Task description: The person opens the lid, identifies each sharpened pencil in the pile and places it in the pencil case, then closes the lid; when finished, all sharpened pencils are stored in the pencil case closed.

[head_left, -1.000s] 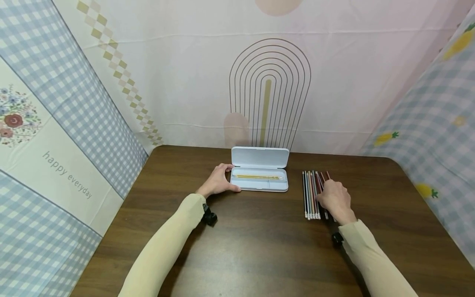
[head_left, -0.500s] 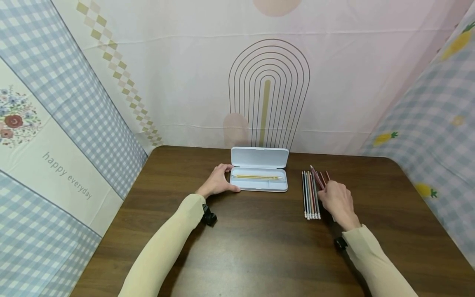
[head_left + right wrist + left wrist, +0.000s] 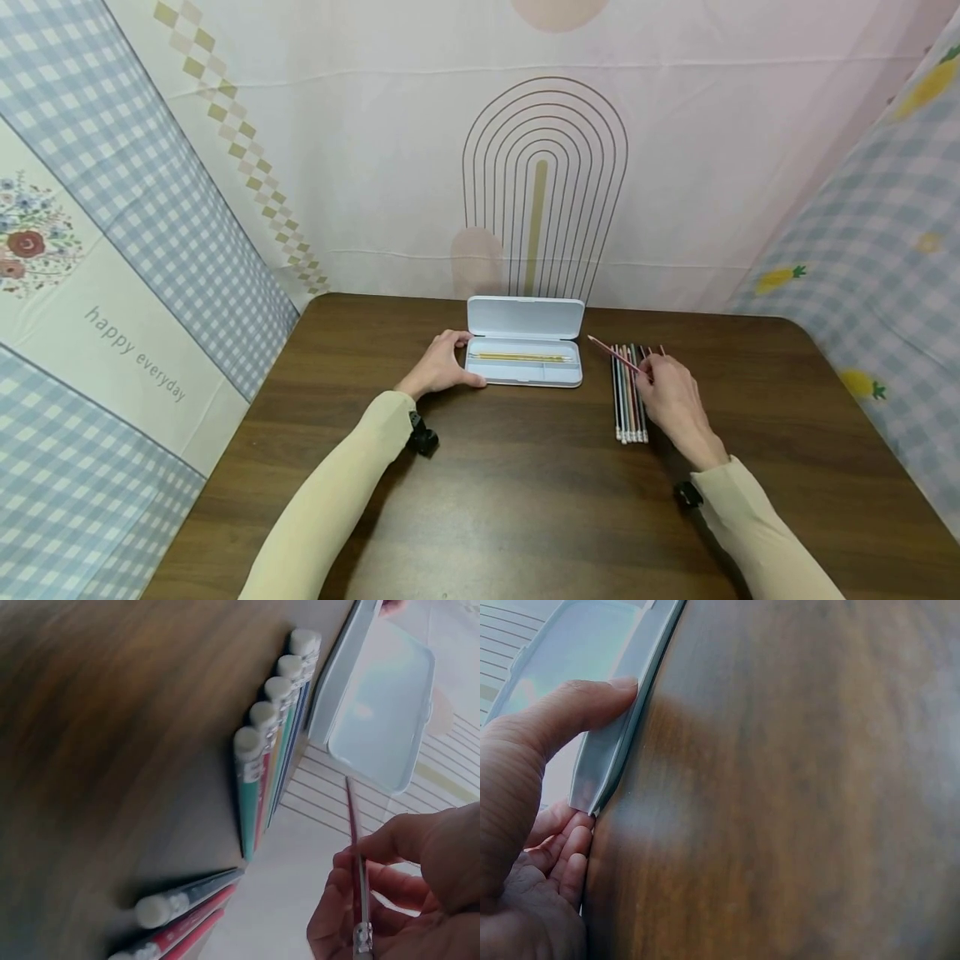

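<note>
A pale blue pencil case (image 3: 560, 375) lies with its lid (image 3: 525, 318) raised at the back of the table, yellow pencils (image 3: 517, 357) inside it. My left hand (image 3: 442, 363) holds the case's left end, thumb (image 3: 592, 705) on the front wall and fingers round the corner. My right hand (image 3: 675, 400) pinches a red pencil (image 3: 609, 347) between thumb and fingers; its tip points left toward the case and its eraser end shows in the right wrist view. Below it lies a row of pencils (image 3: 627, 400) with white erasers (image 3: 264, 712) toward me.
Beside the row, a few more pencils (image 3: 187, 896), dark and red, lie partly hidden by my right hand in the head view. The brown wooden table (image 3: 510, 500) reaches back to a patterned cloth (image 3: 390, 183). Checked cloths hang at both sides.
My right hand has lifted the red pencil off the table beside the row, and its tip has swung left toward the case. My left hand and the case have stayed put.
</note>
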Available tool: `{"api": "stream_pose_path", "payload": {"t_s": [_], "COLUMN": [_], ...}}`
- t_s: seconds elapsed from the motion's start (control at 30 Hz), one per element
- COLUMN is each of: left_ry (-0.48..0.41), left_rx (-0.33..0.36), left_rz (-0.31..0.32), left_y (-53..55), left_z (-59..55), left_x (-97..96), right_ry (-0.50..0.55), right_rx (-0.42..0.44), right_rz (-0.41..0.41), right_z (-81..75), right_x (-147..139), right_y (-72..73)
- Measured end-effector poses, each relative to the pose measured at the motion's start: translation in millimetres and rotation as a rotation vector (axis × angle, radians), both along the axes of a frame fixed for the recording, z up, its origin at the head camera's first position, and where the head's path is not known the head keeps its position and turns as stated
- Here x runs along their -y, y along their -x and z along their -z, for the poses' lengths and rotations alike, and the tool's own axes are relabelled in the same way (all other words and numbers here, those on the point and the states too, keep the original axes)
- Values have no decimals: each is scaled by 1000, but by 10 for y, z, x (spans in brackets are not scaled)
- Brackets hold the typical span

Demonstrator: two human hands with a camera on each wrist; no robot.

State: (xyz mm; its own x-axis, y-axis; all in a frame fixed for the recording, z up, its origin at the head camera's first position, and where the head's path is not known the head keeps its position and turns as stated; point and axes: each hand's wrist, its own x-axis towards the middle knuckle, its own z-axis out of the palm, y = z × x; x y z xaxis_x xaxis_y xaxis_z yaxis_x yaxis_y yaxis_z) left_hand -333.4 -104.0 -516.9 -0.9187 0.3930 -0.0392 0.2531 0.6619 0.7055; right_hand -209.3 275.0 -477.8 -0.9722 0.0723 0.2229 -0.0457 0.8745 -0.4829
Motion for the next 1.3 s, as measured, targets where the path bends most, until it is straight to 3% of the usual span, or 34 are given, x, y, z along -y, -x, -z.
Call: {"api": "stream_pose_path", "payload": {"t_s": [0.37,0.73,1.07,1.3], "left_ry": [8,6,-9,2], "left_rx": [-13,-9,2,-30], "left_rz": [-1,-4,3,7], "left_y": [12,16,32,80], "left_z": [19,23,28,71], "left_x": [24,20,26,14], "right_ry": [-1,-18,-13,-20], "right_rx": [-84,-97,-108,-130], "right_rz": [-157,-299,-380,-422], "right_z": [8,85,157,206], "right_x": [224,460,725,865], "right_y": [147,421,698,852]}}
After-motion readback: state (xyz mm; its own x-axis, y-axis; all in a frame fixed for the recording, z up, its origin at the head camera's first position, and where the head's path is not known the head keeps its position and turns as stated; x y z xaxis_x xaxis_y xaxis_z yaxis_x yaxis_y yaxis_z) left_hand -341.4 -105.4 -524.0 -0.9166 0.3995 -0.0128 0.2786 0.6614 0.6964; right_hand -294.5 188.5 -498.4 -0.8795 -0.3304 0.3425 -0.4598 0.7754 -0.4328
